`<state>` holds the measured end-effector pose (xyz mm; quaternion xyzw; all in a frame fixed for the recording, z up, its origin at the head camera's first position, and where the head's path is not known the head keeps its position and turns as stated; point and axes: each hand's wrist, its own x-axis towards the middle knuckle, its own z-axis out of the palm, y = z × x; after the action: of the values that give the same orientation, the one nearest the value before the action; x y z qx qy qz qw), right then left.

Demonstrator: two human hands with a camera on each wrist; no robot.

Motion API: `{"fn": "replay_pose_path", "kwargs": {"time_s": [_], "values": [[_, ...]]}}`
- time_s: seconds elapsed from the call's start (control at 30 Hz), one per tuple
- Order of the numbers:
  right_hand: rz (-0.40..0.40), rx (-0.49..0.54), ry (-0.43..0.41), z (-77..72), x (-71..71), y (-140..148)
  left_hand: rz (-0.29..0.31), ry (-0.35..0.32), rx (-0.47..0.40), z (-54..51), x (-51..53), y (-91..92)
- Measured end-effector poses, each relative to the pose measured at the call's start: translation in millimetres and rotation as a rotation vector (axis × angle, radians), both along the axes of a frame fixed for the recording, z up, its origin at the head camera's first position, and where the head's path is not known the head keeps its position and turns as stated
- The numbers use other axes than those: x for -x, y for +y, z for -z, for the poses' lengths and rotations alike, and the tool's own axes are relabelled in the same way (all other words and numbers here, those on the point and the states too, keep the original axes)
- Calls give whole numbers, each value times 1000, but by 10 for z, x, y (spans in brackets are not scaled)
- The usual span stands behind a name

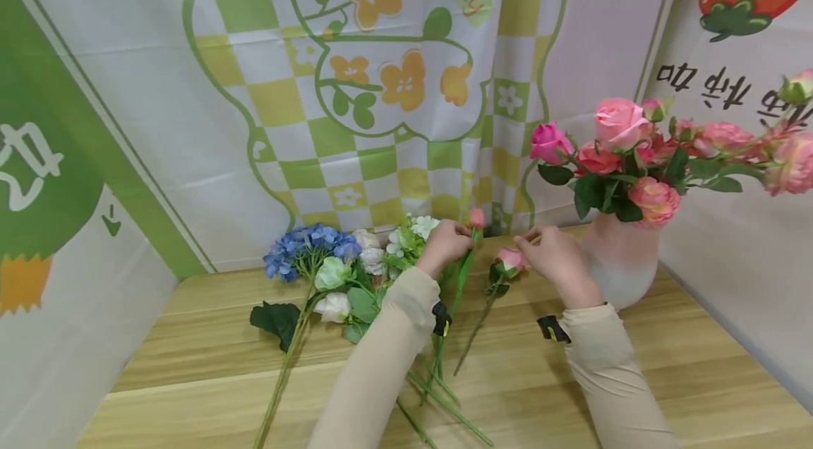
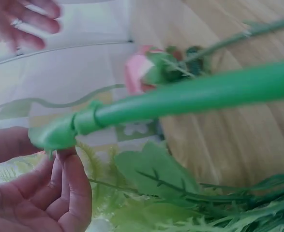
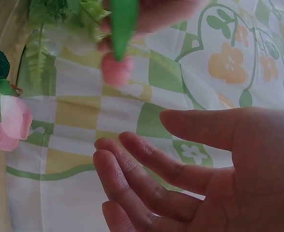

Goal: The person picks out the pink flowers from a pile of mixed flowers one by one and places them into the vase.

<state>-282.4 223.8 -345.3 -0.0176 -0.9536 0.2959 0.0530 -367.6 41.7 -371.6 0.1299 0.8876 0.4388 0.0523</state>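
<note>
My left hand [image 1: 446,248] pinches a pink artificial tulip [image 1: 477,217] near the top of its stem. The green stem [image 2: 190,99] crosses the left wrist view at a slant. In the right wrist view the tulip's bloom [image 3: 116,70] is slightly blurred. My right hand [image 1: 560,264] is held near the white-and-pink vase [image 1: 625,265], its palm and loosely bent fingers [image 3: 166,193] holding nothing. Between the hands, a pink rose [image 1: 510,260] lies on the wooden table [image 1: 508,378], apart from the right fingertips.
Pink roses and peonies [image 1: 654,202] fill the vase on the right. Left of my left arm lie a blue hydrangea [image 1: 311,248], white roses [image 1: 333,308] and green-leaved stems. A patterned cloth [image 1: 406,159] hangs behind the table.
</note>
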Motion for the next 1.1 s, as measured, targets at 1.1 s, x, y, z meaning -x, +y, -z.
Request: {"fn": "replay_pose_path", "kwargs": {"time_s": [1.1], "values": [[31, 23, 120, -5, -23, -174, -226, 399, -410, -581, -471, -839]]}}
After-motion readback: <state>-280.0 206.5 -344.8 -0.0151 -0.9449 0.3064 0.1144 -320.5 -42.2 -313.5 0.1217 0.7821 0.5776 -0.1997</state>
